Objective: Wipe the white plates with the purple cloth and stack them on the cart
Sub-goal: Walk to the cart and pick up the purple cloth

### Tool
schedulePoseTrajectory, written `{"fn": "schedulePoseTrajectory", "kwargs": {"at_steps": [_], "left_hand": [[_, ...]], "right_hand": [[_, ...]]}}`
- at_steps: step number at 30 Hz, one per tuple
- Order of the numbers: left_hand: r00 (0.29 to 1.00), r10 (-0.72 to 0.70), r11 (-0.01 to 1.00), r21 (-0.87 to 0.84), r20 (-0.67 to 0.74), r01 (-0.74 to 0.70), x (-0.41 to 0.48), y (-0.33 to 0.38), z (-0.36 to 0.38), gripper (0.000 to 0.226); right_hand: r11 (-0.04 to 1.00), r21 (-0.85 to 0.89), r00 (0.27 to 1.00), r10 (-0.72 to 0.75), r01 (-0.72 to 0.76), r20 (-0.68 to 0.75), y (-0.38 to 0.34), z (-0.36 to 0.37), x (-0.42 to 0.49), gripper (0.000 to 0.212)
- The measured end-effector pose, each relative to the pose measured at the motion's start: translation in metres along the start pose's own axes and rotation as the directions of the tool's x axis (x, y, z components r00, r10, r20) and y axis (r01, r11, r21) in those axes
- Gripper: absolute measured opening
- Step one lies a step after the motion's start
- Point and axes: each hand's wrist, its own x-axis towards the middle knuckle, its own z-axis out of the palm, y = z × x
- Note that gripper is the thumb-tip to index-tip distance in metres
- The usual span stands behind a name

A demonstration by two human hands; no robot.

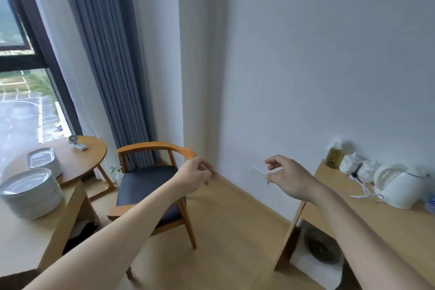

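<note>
My left hand (pixel 195 176) and right hand (pixel 288 178) hang in mid-air, fingers loosely curled, holding nothing. I see plates (pixel 28 192) stacked at the far corner of the desk (pixel 21 242).

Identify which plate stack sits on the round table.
The farther stack sits on the round table. The other stack stands closer to the camera, on the rectangular table at the left edge.
</note>
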Motion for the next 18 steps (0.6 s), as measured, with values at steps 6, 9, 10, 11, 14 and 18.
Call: {"fn": "schedulePoseTrajectory", "kwargs": {"at_steps": [6, 9, 10, 11, 14, 18], "left_hand": [[0.959, -0.191, 0.979, 0.023, -0.210, 0.200, -0.002, -0.064, -0.081, 0.016], [0.888, -0.300, 0.947, 0.007, -0.348, 0.323, -0.010, -0.095, -0.145, 0.010], [0.857, -0.332, 0.935, -0.022, -0.393, 0.353, -0.012, -0.105, -0.163, 0.009], [0.828, -0.361, 0.925, -0.054, -0.429, 0.376, -0.013, -0.116, -0.178, 0.009], [0.779, -0.430, 0.900, -0.141, -0.457, 0.413, -0.007, -0.146, -0.207, 0.013], [0.758, -0.474, 0.880, -0.210, -0.448, 0.425, 0.021, -0.180, -0.240, 0.017]], "right_hand": [[0.984, -0.011, 0.966, -0.170, 0.176, 0.193, -0.055, 0.083, 0.103, 0.040], [0.962, 0.001, 0.929, -0.265, 0.274, 0.258, -0.100, 0.128, 0.147, 0.037], [0.953, 0.007, 0.913, -0.291, 0.302, 0.286, -0.114, 0.142, 0.160, 0.038], [0.944, 0.016, 0.896, -0.318, 0.329, 0.311, -0.128, 0.157, 0.172, 0.039], [0.919, 0.029, 0.851, -0.377, 0.394, 0.365, -0.167, 0.198, 0.209, 0.038], [0.886, -0.007, 0.791, -0.410, 0.464, 0.454, -0.220, 0.241, 0.258, 0.037]]}}
